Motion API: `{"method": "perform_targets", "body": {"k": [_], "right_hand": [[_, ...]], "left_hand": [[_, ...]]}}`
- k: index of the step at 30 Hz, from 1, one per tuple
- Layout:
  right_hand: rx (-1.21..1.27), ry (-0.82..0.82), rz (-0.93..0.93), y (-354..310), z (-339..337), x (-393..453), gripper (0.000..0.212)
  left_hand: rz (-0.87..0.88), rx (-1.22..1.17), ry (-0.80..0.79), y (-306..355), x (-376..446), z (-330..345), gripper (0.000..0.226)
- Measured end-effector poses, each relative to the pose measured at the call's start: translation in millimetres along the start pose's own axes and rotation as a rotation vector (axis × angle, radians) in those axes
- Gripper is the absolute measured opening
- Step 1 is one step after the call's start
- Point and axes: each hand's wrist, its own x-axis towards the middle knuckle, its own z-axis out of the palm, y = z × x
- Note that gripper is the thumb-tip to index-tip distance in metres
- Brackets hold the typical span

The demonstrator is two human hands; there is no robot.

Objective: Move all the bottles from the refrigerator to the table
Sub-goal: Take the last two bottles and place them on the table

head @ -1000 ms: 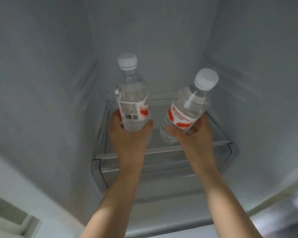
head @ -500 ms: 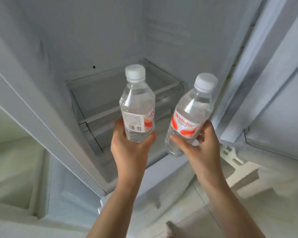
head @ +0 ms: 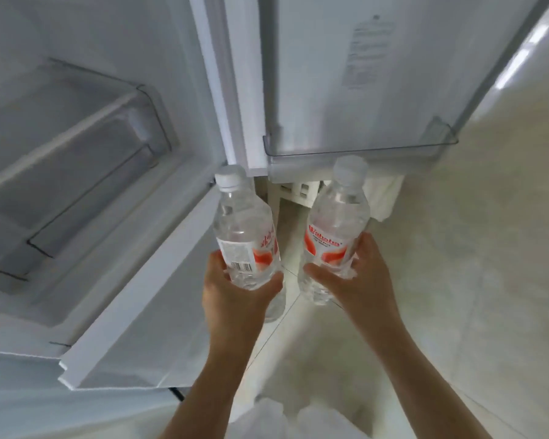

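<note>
I hold two clear water bottles with white caps and red-and-white labels, both upright in front of me. My left hand point(head: 235, 299) grips the lower half of the left bottle point(head: 241, 229), its barcode facing me. My right hand point(head: 358, 280) grips the right bottle point(head: 336, 223) around its lower part. Both bottles are outside the open refrigerator point(head: 86, 172), over the pale floor by the door hinge. No table is in view.
The refrigerator's white interior with a clear drawer point(head: 76, 147) fills the left. Its open door point(head: 346, 74) stands ahead, with a clear door shelf point(head: 358, 150) just above the bottle caps. Pale floor tiles point(head: 488, 248) spread to the right.
Both hands have drawn the bottles out of the refrigerator compartment and to the right. The view has turned right, so the compartment now lies to the left and the door ahead.
</note>
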Motion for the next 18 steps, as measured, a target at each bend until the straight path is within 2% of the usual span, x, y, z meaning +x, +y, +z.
{"method": "perform_targets", "body": {"k": [7,15,18], "right_hand": [[-0.063,0.172,0.165,59,-147,-39,0.063],[-0.073,0.276,0.283,110,-270,-74,0.068],[-0.07,0.326,0.341,125,-305,-79,0.068]], "left_hand": [[-0.052,0.045,-0.232,0,-84,129,0.066],[-0.081,0.076,-0.483,2,-166,252,0.069],[-0.063,0.12,-0.525,4,-185,288,0.065]]}}
